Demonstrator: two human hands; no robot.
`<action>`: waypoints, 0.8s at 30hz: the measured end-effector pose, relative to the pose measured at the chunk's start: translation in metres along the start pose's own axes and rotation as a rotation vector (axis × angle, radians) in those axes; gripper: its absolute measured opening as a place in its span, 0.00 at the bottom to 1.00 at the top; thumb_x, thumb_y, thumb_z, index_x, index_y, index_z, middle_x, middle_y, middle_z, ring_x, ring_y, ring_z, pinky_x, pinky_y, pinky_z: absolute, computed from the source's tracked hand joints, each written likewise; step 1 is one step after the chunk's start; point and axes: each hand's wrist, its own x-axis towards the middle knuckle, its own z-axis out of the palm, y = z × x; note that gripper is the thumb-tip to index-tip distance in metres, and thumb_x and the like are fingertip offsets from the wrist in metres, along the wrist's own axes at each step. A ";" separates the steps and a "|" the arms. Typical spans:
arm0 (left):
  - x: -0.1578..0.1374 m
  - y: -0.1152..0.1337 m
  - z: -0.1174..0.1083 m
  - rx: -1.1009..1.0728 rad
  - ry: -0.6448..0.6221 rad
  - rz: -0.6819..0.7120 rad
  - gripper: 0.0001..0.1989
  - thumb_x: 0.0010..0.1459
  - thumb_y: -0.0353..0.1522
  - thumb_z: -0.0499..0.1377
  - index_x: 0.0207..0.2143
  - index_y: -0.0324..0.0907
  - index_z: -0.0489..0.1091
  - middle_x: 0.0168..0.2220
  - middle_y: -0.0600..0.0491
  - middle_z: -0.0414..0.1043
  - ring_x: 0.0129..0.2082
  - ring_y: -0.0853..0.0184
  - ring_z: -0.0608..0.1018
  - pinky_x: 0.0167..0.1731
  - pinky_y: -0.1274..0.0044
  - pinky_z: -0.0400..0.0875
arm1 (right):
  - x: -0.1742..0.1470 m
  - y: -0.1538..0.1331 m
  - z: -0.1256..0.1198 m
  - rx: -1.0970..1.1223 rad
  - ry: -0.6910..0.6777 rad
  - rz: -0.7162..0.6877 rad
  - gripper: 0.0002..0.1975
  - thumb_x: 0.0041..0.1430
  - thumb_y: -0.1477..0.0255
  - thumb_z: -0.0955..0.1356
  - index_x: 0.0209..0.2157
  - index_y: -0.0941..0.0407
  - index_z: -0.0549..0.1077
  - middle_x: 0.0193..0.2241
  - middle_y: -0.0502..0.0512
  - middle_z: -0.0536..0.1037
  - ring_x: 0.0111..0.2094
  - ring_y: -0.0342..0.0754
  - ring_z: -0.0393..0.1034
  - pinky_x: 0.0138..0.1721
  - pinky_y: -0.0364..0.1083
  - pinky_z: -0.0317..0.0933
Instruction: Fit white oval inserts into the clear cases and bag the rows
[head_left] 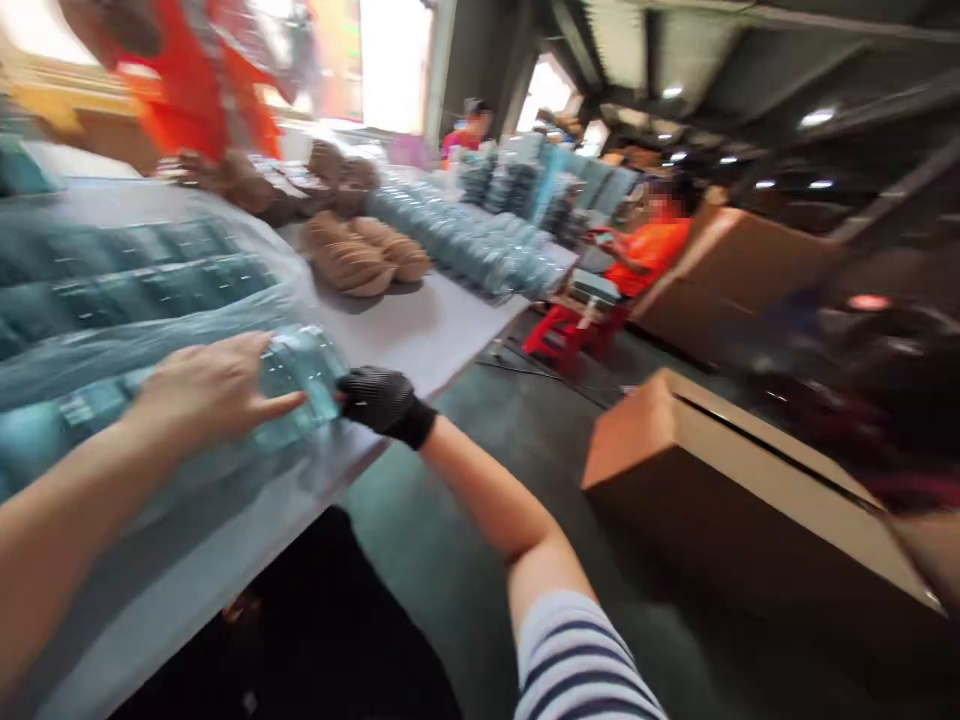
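Observation:
My bare left hand lies over a row of blue-green items in clear plastic, near the row's right end. Its thumb is stretched out to the right, and its other fingers reach over the far side of the row. My right hand, in a black ribbed glove, is closed at the end of this row, on what looks like the edge of the clear plastic bag. Its fingertips are partly hidden. More blue-green wrapped rows lie beyond my left hand. The view is blurred by motion.
Brown moulded shapes and a long wrapped stack lie farther along the white table. A person in orange sits near red stools. Another person in orange stands across the table. A large cardboard box stands right.

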 end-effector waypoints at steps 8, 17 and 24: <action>0.005 0.001 0.001 -0.041 -0.039 -0.059 0.44 0.56 0.52 0.63 0.66 0.35 0.59 0.68 0.40 0.62 0.66 0.51 0.67 0.64 0.62 0.60 | -0.025 0.027 0.058 0.359 0.167 0.124 0.07 0.57 0.68 0.67 0.27 0.54 0.72 0.29 0.59 0.78 0.35 0.51 0.72 0.38 0.46 0.64; -0.023 -0.009 -0.011 -0.336 0.158 0.012 0.43 0.65 0.53 0.54 0.72 0.38 0.49 0.74 0.41 0.48 0.75 0.52 0.50 0.71 0.56 0.45 | -0.006 0.036 0.041 0.856 0.364 0.469 0.23 0.57 0.46 0.62 0.33 0.53 0.66 0.16 0.44 0.66 0.18 0.45 0.66 0.22 0.44 0.62; -0.210 -0.067 -0.035 -0.131 0.522 -0.299 0.29 0.68 0.49 0.51 0.66 0.47 0.62 0.71 0.47 0.58 0.75 0.58 0.51 0.72 0.58 0.45 | -0.011 0.006 0.009 0.993 0.456 0.478 0.23 0.43 0.47 0.75 0.31 0.49 0.73 0.21 0.51 0.73 0.17 0.47 0.67 0.15 0.45 0.59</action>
